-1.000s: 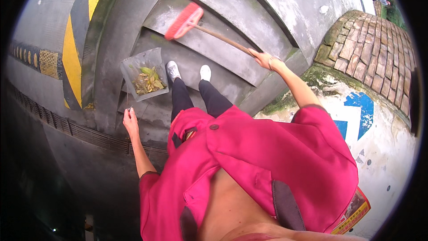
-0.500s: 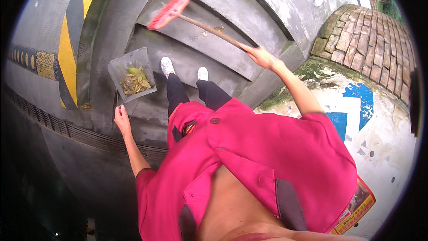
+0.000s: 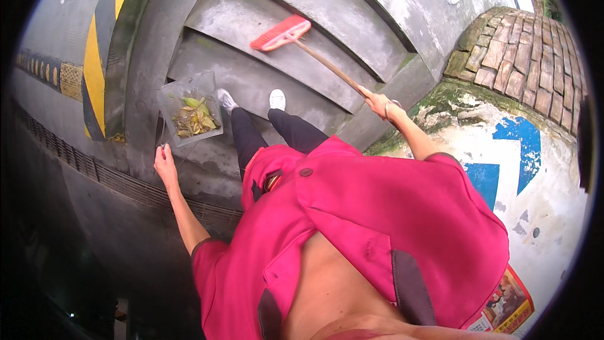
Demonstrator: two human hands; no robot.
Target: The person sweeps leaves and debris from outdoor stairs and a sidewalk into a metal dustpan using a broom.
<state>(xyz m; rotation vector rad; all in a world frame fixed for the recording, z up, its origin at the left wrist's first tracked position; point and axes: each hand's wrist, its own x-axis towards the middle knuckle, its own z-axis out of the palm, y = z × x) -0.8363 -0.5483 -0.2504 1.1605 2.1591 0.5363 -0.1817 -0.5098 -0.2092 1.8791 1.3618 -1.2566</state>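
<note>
My right hand (image 3: 379, 104) is closed round the end of a broom's wooden handle. The broom (image 3: 281, 33) has a red head, which lies over the steps ahead of me with its bristles pointing up and left. At the left, my left hand (image 3: 165, 160) grips the thin handle of a grey dustpan (image 3: 212, 88). Inside the pan is a heap of yellow and green leaves (image 3: 195, 117). The pan is beside my left foot, its open side away from me.
Concrete steps (image 3: 251, 9) rise ahead of my white shoes (image 3: 277, 99). A yellow and black striped kerb (image 3: 94, 82) and a drain grate (image 3: 82, 165) run along the left. To the right are a peeling white wall with blue paint (image 3: 519, 145) and a brick surface (image 3: 516, 56).
The broom head has swung to the right and nearer over the steps. The leaves that lay on a step under the handle no longer show there. My feet have shifted slightly left.
</note>
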